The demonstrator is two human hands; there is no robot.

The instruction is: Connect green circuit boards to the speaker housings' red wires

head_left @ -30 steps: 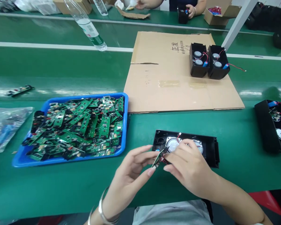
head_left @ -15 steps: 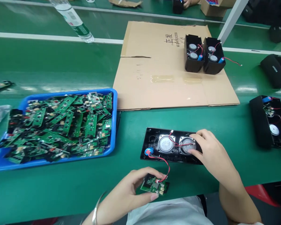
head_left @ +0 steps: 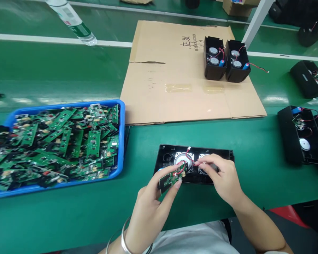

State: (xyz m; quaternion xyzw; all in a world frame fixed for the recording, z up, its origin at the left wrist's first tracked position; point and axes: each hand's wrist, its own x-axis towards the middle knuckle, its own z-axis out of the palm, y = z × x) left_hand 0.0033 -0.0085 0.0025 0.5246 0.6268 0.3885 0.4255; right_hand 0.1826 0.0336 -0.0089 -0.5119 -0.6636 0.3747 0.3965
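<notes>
My left hand grips a green circuit board between thumb and fingers, tilted above the near edge of a black speaker panel. Two round silver speakers sit in that panel; the left speaker shows partly, and the right speaker is mostly covered by my right hand. Thumb and fingertips of the right hand pinch a thin red wire over the panel, close to the board. A second short wire with a white plug stands up at the panel's far edge.
A blue tray heaped with circuit boards is on the left. Behind lies flat cardboard carrying two black speaker housings. More housings stand at the right. A water bottle lies at the back left.
My left hand has lifted the circuit board up and over the panel. My right hand has moved left from the right speaker and now pinches the wire.
</notes>
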